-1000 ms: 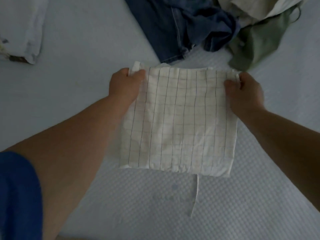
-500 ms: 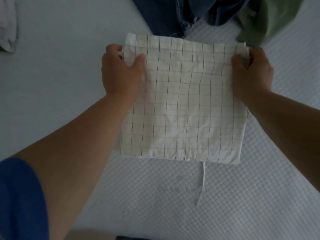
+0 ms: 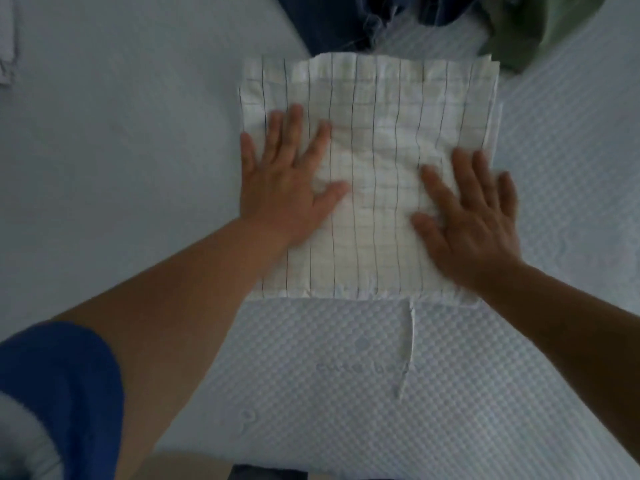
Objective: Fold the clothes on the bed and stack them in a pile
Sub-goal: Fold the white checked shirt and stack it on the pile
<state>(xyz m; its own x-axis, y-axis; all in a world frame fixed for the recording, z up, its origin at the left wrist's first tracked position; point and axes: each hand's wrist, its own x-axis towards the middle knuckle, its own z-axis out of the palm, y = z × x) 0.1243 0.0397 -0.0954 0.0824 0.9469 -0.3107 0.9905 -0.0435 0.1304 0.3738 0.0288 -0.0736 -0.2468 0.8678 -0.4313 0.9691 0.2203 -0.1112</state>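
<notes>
Folded cream cloth with a thin dark grid pattern (image 3: 374, 140) lies flat on the pale blue bed cover with a raised dotted weave (image 3: 346, 410), roughly square, in the upper middle of the view. A narrow white drawstring (image 3: 408, 351) trails from the cloth's near edge toward the viewer, lying on the cover.

Both bare hands rest palm down on the cloth with fingers straight and spread, gripping nothing. The left hand (image 3: 287, 188) presses on the cloth's left part, its little finger at or just past the left edge. The right hand (image 3: 474, 216) presses on the cloth's right part, fingers pointing away from the viewer. A bare strip of cloth shows between the two hands.

Just beyond the cloth's far edge lies a crumpled dark blue denim garment (image 3: 329, 19), and beside that, beyond the cloth's far right corner, a rumpled olive green garment (image 3: 530, 29). Well to the left of the cloth, at the picture's edge, is part of a white fabric item (image 3: 6, 39). A blue short sleeve (image 3: 65, 386) covers the left upper arm, nearer the viewer than the cloth.
</notes>
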